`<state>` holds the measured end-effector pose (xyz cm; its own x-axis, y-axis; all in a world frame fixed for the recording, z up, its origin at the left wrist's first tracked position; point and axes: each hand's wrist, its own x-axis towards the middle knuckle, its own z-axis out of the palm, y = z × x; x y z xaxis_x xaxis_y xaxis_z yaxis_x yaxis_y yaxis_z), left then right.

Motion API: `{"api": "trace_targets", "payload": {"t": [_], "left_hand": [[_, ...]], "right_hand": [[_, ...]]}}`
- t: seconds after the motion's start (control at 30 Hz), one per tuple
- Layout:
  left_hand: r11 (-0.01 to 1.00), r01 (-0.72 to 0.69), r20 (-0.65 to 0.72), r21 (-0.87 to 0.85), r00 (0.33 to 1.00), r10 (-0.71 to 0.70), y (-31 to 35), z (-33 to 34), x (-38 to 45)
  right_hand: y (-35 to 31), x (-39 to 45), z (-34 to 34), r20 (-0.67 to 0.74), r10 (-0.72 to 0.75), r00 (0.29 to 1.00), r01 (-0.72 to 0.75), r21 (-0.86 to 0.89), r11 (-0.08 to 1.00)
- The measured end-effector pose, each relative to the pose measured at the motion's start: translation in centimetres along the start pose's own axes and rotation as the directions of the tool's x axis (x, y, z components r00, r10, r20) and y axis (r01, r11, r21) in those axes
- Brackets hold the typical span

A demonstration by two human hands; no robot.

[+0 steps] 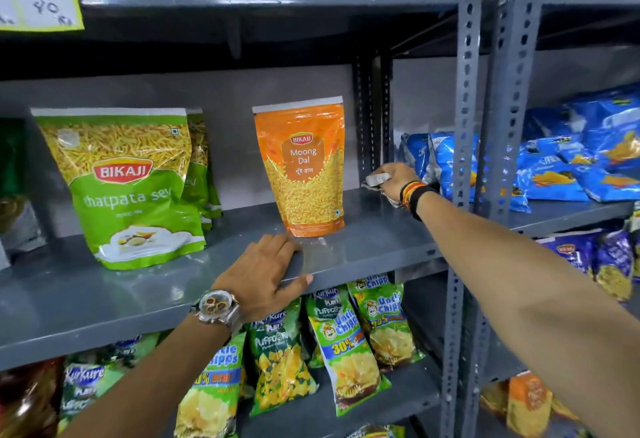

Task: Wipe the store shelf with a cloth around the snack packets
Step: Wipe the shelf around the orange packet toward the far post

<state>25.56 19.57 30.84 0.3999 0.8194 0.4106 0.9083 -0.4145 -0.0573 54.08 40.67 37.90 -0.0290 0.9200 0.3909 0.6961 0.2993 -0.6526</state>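
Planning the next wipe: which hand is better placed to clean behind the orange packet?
Right. The right hand holds the cloth at the back of the shelf; the left hand rests on its front edge.

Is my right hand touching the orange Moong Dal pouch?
Apart. The head view shows bare grey metal shelf between the right hand, gripping a crumpled pale cloth, and the upright orange Moong Dal pouch.

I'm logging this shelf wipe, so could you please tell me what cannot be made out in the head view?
All in the head view:
The cloth: mostly hidden in the grip of the right hand; size unclear.
The rear green packet: label covered by the front green packet.
The price tag, top left: cut off by the edge, writing blurred.
The shelf behind the orange packet: hidden, so its cleanliness is unknown.
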Motion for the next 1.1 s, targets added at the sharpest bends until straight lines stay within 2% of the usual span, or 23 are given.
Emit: {"api": "trace_targets", "payload": {"t": [0.1, 0.27, 0.33, 0.5, 0.63, 0.8, 0.9, 1.1], "left_hand": [[1.0, -0.005, -0.022, -0.008, 1.0, 0.005, -0.1, 0.1, 0.1], [0.999, -0.015, -0.03, -0.032, 0.999, 0.014, -0.3, 0.4, 0.2], [0.998, -0.015, -0.039, -0.053, 0.999, 0.013, -0.5, 0.6, 0.1], [0.999, -0.024, -0.059, -0.035, 0.998, 0.021, -0.6, 0.9, 0.2], [0.999, -0.008, -0.049, -0.037, 0.999, 0.006, -0.2, 0.3, 0.2], [0.999, 0.005, -0.033, -0.032, 0.999, -0.006, 0.2, 0.1, -0.2], [1.0, 0.008, -0.019, -0.024, 1.0, -0.009, 0.1, 0.1, -0.1], [0.999, 0.026, 0.01, -0.025, 1.0, -0.026, 0.2, -0.1, 0.0]], "right_hand": [[0.5, 2.4, 1.4, 0.056, 0.009, 0.998, -0.007, -0.031, 0.999], [1.5, 6.6, 3.2, 0.247, 0.008, 0.969, 0.015, -0.089, 0.996], [2.2, 7.6, 3.6, 0.274, 0.012, 0.962, 0.031, -0.152, 0.988], [2.4, 7.0, 3.8, 0.361, -0.021, 0.932, 0.09, -0.176, 0.98], [2.2, 6.5, 3.2, 0.408, -0.008, 0.913, 0.094, -0.189, 0.977], [1.1, 4.6, 2.5, 0.448, 0.003, 0.894, 0.046, -0.099, 0.994], [0.9, 3.2, 2.4, 0.428, -0.005, 0.904, 0.043, -0.079, 0.996], [0.6, -1.3, 0.7, 0.465, -0.105, 0.879, 0.135, -0.032, 0.99]]}}
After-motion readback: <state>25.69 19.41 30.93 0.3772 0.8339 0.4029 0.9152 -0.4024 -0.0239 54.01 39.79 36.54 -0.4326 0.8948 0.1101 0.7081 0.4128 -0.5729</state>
